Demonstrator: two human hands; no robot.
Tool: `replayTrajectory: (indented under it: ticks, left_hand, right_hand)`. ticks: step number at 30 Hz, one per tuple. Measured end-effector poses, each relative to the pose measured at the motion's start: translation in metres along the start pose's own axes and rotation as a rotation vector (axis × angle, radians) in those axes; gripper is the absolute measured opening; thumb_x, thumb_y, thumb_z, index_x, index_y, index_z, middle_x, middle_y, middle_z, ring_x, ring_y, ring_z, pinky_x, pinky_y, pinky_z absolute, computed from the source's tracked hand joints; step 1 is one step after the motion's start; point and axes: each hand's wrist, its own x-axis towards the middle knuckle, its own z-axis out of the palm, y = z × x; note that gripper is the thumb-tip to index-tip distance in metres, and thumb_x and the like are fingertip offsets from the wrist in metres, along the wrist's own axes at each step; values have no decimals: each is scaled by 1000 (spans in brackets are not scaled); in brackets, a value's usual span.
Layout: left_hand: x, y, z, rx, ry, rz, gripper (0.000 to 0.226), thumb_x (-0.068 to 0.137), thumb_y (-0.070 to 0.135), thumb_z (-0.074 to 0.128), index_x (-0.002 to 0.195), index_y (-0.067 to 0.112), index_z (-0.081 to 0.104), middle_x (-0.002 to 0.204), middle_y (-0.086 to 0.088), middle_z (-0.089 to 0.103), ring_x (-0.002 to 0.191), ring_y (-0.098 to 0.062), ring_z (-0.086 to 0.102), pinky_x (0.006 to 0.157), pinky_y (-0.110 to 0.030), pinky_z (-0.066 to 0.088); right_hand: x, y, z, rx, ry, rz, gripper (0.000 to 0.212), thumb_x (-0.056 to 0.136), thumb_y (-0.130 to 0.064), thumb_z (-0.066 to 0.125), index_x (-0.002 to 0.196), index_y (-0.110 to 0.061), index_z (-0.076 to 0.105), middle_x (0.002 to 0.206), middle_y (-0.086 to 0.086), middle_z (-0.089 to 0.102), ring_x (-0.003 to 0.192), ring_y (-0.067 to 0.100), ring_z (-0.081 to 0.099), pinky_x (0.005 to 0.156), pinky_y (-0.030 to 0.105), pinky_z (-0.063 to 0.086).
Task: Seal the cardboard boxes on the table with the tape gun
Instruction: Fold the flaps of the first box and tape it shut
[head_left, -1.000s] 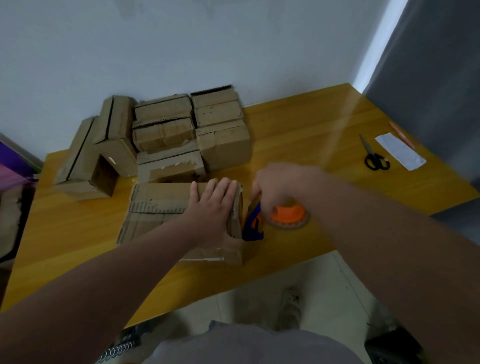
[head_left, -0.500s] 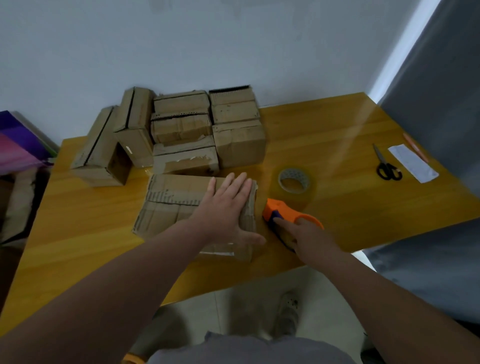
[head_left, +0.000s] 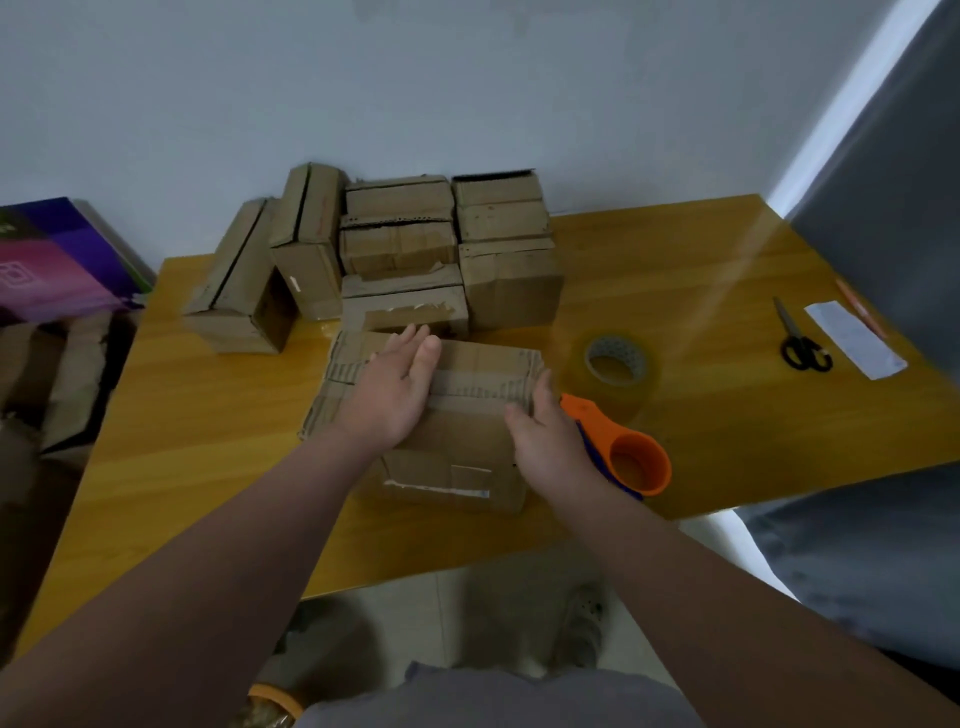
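Working box (head_left: 467, 436): it stands on the surface (head_left: 701, 291) near the front edge, directly ahead of the person. Its top flaps are folded down. Torn strips of old tape show on the front face.

Left hand (head_left: 395, 395): we note the palm turned down and laid flat on the left half of the box top. The fingers are straight and held close together, pointing away toward the stack of boxes (head_left: 405, 244). The forearm runs in from the lower left, nearly straight.

Right hand (head_left: 545, 447): we note it set edge-on against the right end of the box. The fingers are extended and relaxed, rising along the upper right corner, with the thumb over the top edge. It grips nothing. The forearm enters from the lower right.

Tape gun (head_left: 634, 457): orange with a blue part, it lies on the surface just beside the right hand, on the side away from the box. The hand hides part of it, and we cannot tell whether the two touch.

Tape roll (head_left: 615, 361): it lies flat on the surface beyond the tape gun, near the right rear corner of the working box.

Scissors (head_left: 802, 345) and a white paper slip (head_left: 852, 338) lie well apart to the right. The stack stands behind the working box, against the wall.
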Motion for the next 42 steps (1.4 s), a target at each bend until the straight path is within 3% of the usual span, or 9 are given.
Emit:
replayTrajectory:
  ticks: [7, 12, 19, 26, 31, 34, 37, 40, 42]
  left_hand:
    - [1, 2, 0, 58, -126, -10, 59, 100, 49, 12, 152, 20, 20, 161, 1, 10, 148, -17, 0, 117, -38, -4]
    - [-14, 24, 10, 108, -251, 169, 64, 96, 54, 8, 152, 25, 19, 160, 9, 10, 146, -8, 0, 117, -34, -3]
    - [-21, 48, 20, 111, -534, 98, 70, 90, 61, -6, 152, 32, 10, 158, 15, 0, 143, -1, -12, 116, -40, -18]
    - [-23, 62, 11, 85, -636, -64, 67, 90, 62, -8, 152, 36, -2, 159, 11, -10, 141, -8, -19, 113, -39, -18]
    - [-23, 49, 3, 112, -625, -65, 66, 91, 63, -6, 151, 35, -6, 157, 15, -12, 140, -4, -16, 113, -36, -14]
    - [-18, 34, -1, 135, -576, -52, 69, 88, 66, -8, 150, 35, -7, 154, 18, -14, 141, -4, -16, 115, -38, -13]
    - [-17, 19, -8, 30, -478, -98, 81, 83, 75, -3, 152, 34, 10, 160, 9, 3, 147, -14, 0, 116, -40, 3]
    - [-17, 8, -21, -152, -163, -135, 76, 90, 70, 8, 142, 29, 44, 149, -2, 40, 139, -22, 32, 100, -32, 23]
    - [-13, 0, -31, -154, 22, -159, 67, 97, 58, 11, 140, 22, 48, 146, -8, 44, 136, -24, 36, 100, -31, 25]
  right_hand:
    - [6, 19, -3, 68, -78, 79, 58, 104, -38, 30, 155, -27, 4, 147, 3, 41, 122, 20, 47, 101, 34, 41]
    - [0, 24, -7, -408, 162, -404, 58, 104, -30, 35, 154, -20, 8, 162, 3, 7, 147, 18, 16, 115, 27, 22]
    - [-9, 37, -31, -839, 141, -636, 75, 88, -59, 50, 146, -12, 41, 150, 8, 40, 139, 26, 37, 112, 38, 32]
    - [-8, 38, -37, -1169, 171, -843, 62, 79, -47, 72, 120, -1, 65, 120, 15, 66, 108, 31, 62, 89, 43, 54]
    - [-25, 1, -23, -1482, 77, -699, 67, 69, -53, 76, 105, 3, 70, 99, 21, 68, 94, 34, 63, 82, 46, 54]
    - [-38, -19, -8, -1665, -99, -508, 62, 95, -51, 48, 131, -1, 52, 138, 26, 45, 131, 41, 35, 106, 55, 31]
    - [-39, -26, 4, -1741, -157, -342, 67, 98, -52, 40, 144, -4, 35, 153, 26, 23, 142, 44, 11, 112, 60, 15]
    - [-35, -26, 8, -1655, -135, -313, 91, 93, -62, 40, 151, -1, 7, 158, 26, -3, 146, 42, -3, 116, 59, 4]
    - [-33, -25, 10, -1591, -132, -314, 101, 91, -64, 42, 150, 1, -8, 158, 24, -10, 146, 40, -7, 116, 56, 0]
